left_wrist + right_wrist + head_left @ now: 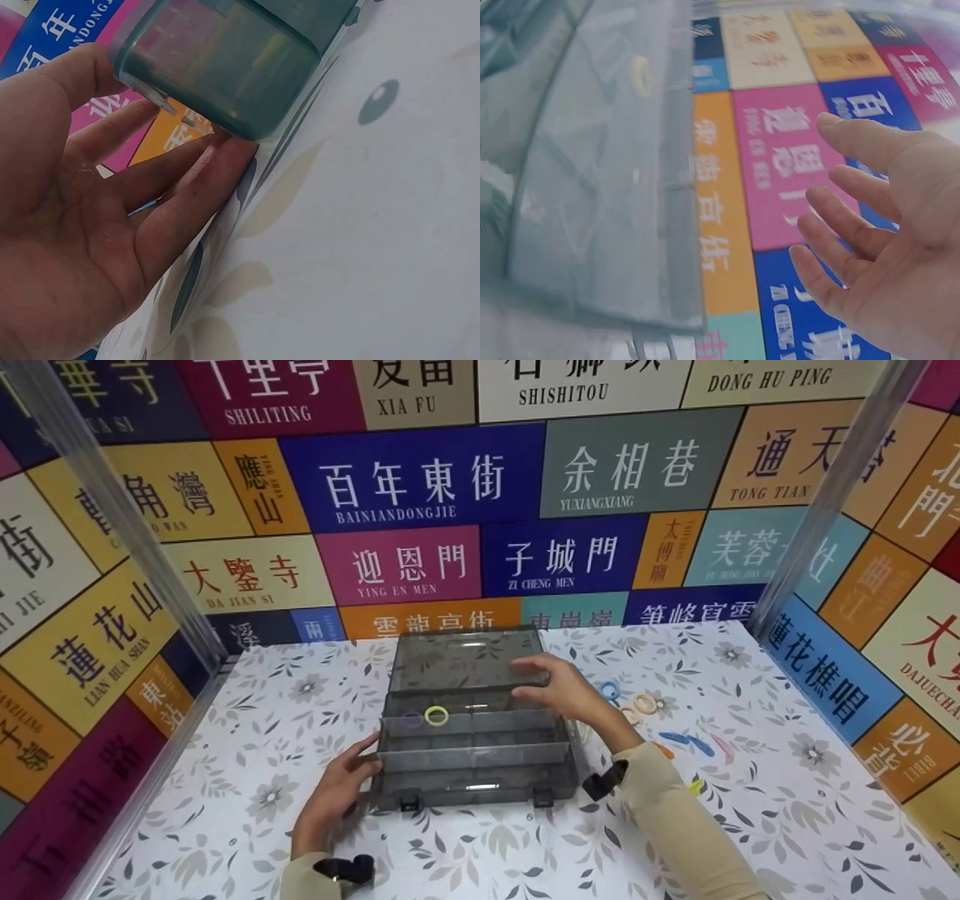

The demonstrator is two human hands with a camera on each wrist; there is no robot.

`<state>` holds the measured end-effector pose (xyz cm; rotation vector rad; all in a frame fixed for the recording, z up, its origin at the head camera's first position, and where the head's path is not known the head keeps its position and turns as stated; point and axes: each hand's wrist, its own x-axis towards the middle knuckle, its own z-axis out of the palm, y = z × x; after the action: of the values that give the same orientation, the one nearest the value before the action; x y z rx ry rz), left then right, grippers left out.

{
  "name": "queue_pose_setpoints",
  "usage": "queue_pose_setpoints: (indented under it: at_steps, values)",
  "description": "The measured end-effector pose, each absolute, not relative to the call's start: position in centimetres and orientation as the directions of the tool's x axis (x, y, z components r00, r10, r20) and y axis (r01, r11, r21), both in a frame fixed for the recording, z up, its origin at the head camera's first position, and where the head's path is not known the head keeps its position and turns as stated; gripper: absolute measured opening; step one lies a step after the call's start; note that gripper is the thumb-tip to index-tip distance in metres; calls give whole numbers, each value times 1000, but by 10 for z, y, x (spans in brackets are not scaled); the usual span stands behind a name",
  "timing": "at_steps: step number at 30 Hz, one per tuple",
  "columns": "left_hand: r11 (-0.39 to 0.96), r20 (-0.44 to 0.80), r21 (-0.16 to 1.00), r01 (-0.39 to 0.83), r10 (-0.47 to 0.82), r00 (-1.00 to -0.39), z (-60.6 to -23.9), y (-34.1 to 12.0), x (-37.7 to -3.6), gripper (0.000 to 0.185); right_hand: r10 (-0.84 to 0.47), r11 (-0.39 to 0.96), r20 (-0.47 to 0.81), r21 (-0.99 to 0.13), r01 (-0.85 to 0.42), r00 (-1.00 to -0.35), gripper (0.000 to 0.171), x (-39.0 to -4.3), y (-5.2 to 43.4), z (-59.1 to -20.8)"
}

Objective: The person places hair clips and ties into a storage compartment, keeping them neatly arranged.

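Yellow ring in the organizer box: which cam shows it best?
Head view. The yellow ring sits in plain sight in a rear compartment of the box. Left wrist view shows only a box corner; right wrist view shows just the open lid, no clear ring.

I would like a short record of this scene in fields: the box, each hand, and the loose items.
box: smoky transparent plastic organizer box, lid raised, on floral tabletop
inside box: yellow ring
left hand: straight fingers touch the box's front left corner
right hand: open, at the lid's right edge
loose items: coloured rings and clips, right of box
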<state>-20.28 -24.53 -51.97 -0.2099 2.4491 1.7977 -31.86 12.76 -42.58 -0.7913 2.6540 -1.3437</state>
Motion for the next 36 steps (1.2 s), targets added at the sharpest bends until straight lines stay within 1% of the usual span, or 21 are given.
queue_pose_setpoints:
  at_steps: [6,9,18,21,24,30,36]
  values:
    - [328,-131,934,-143,-61,-990,-521,-246,-202,54,-365,430,241,-813,-392,-899,48,-318,158,-427]
    - [336,-125,932,-138,-62,-990,-520,-247,-201,54,-312,416,251,-831,-369,-916,46,-319,172,-430]
    - [348,-123,927,-140,-72,-990,-521,-247,-202,53,-184,425,218,-862,-278,-958,46,-313,205,-431]
    - [340,-128,929,-145,-72,-989,-520,-247,-201,53,-146,417,228,-868,-269,-963,46,-317,218,-439]
    - [329,-135,932,-150,-68,-988,-520,-247,-200,53,-118,419,226,-872,-254,-967,49,-324,232,-450]
    - [308,-158,936,-168,-60,-986,-521,-245,-201,53,-28,465,169,-871,-162,-985,58,-330,256,-466]
    - [318,-155,934,-165,-56,-986,-520,-246,-200,53,21,462,68,-886,-50,-997,61,-332,277,-482]
